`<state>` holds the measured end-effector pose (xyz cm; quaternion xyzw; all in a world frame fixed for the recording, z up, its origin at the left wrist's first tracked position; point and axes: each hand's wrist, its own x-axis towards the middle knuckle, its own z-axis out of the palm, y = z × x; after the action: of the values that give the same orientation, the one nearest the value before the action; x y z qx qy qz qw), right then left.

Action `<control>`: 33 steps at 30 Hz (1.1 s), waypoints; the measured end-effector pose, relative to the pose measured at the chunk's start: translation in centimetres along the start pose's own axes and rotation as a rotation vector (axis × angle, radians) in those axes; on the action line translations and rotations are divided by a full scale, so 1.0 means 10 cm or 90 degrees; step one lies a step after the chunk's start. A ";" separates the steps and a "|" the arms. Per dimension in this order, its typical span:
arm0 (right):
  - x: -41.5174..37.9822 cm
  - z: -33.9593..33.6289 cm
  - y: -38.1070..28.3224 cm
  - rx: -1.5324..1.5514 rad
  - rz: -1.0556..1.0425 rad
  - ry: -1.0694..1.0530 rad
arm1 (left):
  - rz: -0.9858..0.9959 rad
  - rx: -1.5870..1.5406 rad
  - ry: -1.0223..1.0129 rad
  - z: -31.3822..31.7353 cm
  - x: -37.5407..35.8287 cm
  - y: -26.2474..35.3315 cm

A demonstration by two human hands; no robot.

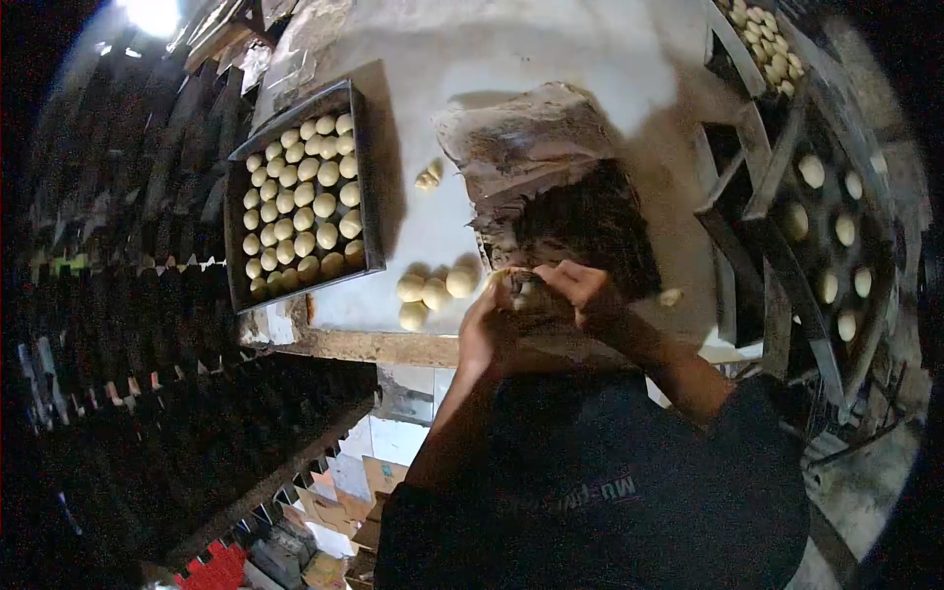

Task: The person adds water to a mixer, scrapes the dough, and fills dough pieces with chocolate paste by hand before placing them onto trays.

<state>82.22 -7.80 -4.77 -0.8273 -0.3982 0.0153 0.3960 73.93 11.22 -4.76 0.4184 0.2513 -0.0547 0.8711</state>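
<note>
My left hand (484,320) and my right hand (578,287) meet at the table's front edge, fingers curled in. A small pale piece of dough (500,278) seems to show at my left fingertips; its shape is mostly hidden. My right fingers are pinched together beside it, and what they hold is too dark to make out. Just beyond both hands lies a dark brown, paste-like mass (580,221) on a crumpled sheet (521,133). Several round dough balls (435,293) sit left of my left hand, with small dough scraps (429,176) farther back.
A dark metal tray (376,221) with rows of dough balls stands at the left. More dark trays (777,270) with spaced dough balls are stacked at the right. A small pale scrap (671,297) lies right of the brown mass. The table's wooden edge (393,346) runs along the front.
</note>
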 end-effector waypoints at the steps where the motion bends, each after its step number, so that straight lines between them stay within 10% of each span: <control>1: -0.07 0.05 -0.05 -0.080 -0.049 0.066 | -0.017 -0.023 -0.006 0.07 -0.02 0.01; 11: -0.74 0.10 -0.13 -0.374 0.045 0.093 | 0.067 -0.160 0.004 0.12 -0.61 0.20; 16: -0.31 0.23 -1.16 0.559 0.148 0.166 | 0.132 -0.162 -0.092 0.08 -1.11 0.09; 20: -0.41 0.47 -1.53 0.915 0.387 0.248 | 0.215 -0.256 -0.071 -0.10 -1.50 -0.04; 26: -0.72 0.37 -2.68 0.126 -0.037 0.203 | 0.565 0.474 0.037 -0.27 -2.23 -0.37; 29: -0.84 0.34 -2.94 0.070 -0.095 0.268 | 0.591 0.507 0.077 -0.22 -2.63 -0.20; 33: -0.93 0.13 -3.17 0.126 -0.266 0.229 | 0.532 0.019 -0.059 -0.25 -2.90 -0.11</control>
<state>54.91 -1.48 12.79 -0.6739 -0.4801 -0.1749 0.5336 47.49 9.07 7.22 0.4940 0.0196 0.2809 0.8226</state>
